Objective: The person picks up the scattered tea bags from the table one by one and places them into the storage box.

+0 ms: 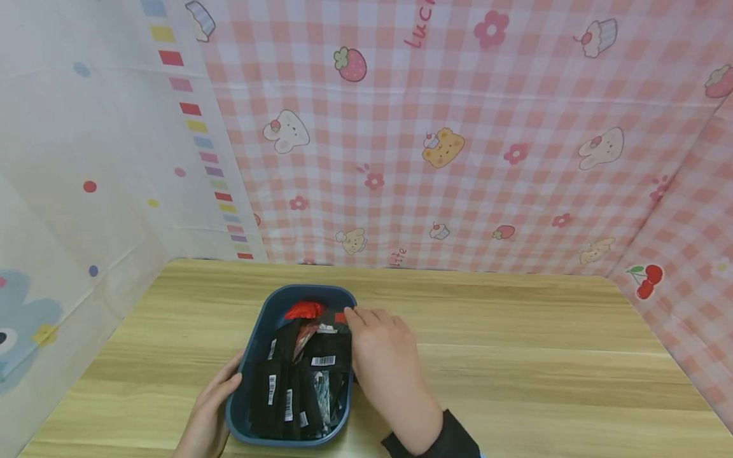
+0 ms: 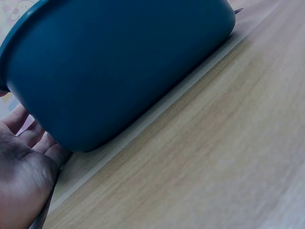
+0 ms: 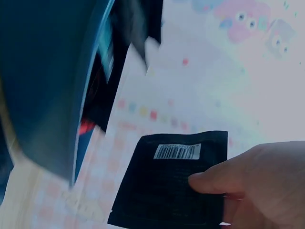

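A deep blue plastic bin (image 1: 273,321) stands on the table, packed with flat black sachets (image 1: 266,407) that bear white barcode labels. One bright red packet (image 1: 304,310) lies at its far end. My left hand (image 1: 212,407) rests against the bin's left side, fingers touching the outer wall. Over the right rim is my right hand (image 1: 386,362). It pinches a black sachet (image 3: 176,191) between thumb and fingers, as the right wrist view shows, with the barcode in sight. From the head, much of that sachet is hidden by the hand.
The light wooden table (image 1: 515,362) extends to both sides of the bin. Behind it hangs a pink checked cloth (image 1: 401,210), with a white patterned cloth (image 1: 114,146) on the left. A clear-fronted packet (image 1: 322,394) is among the sachets.
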Available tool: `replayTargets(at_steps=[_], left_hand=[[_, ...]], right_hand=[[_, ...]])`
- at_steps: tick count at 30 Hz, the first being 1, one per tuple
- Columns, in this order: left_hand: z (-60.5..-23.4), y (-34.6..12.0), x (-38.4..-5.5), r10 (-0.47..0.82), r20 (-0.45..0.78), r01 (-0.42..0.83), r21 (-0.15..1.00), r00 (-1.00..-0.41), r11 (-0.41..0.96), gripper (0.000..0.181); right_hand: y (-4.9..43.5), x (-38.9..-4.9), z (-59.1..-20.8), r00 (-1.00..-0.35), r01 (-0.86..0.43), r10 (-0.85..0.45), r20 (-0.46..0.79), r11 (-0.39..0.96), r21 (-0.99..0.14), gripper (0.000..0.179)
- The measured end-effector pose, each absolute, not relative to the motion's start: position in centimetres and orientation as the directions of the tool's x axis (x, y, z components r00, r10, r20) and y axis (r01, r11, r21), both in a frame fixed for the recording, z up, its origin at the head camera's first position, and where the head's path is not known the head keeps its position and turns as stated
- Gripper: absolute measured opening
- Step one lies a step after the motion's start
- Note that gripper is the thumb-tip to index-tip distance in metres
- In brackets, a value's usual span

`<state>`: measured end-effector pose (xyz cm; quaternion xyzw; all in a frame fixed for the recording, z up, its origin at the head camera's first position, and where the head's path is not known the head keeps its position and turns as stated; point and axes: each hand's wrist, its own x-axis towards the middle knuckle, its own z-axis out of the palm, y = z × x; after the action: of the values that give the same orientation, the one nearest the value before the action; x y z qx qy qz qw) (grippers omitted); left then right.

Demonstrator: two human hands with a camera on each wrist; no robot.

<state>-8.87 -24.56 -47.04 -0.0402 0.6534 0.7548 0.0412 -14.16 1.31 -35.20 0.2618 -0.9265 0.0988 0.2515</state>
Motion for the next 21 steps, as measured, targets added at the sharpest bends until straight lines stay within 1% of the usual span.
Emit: replayTargets(at_steps=[3, 8, 10, 13, 16, 21], left_hand=[[-47.1, -24.6, -8.9, 0.015, -0.102, -0.103, 0.983, -0.995, -0.151, 0.058], [-46.7, -24.4, -8.8, 0.015, -0.119, -0.120, 0.984, -0.993, -0.136, 0.059], [-46.7, -24.5, -8.8, 0.025, -0.101, -0.104, 0.984, -0.995, -0.147, 0.059], [-46.6, -24.5, -8.7, 0.052, -0.064, -0.073, 0.980, -0.997, -0.183, 0.059], [-46.7, -24.6, -8.6, 0.086, -0.019, -0.039, 0.971, -0.996, -0.234, 0.056], [-46.6, -24.7, -8.6, 0.121, 0.013, -0.023, 0.956, -0.993, -0.291, 0.053]], right_hand=[[0.4, -12.9, -34.9, -0.678, -0.600, -0.485, 0.553, 0.799, -0.035, 0.031], [-1.1, -11.1, -35.0, -0.543, -0.720, -0.579, 0.609, 0.693, 0.017, 0.027], [-1.6, -10.7, -35.2, -0.488, -0.750, -0.605, 0.629, 0.660, 0.053, 0.025], [-2.2, -10.1, -35.8, -0.436, -0.776, -0.635, 0.637, 0.624, 0.091, 0.021], [-2.7, -9.9, -36.5, -0.420, -0.787, -0.667, 0.615, 0.606, 0.119, 0.020], [-3.1, -10.0, -37.6, -0.444, -0.800, -0.733, 0.515, 0.584, 0.141, 0.022]])
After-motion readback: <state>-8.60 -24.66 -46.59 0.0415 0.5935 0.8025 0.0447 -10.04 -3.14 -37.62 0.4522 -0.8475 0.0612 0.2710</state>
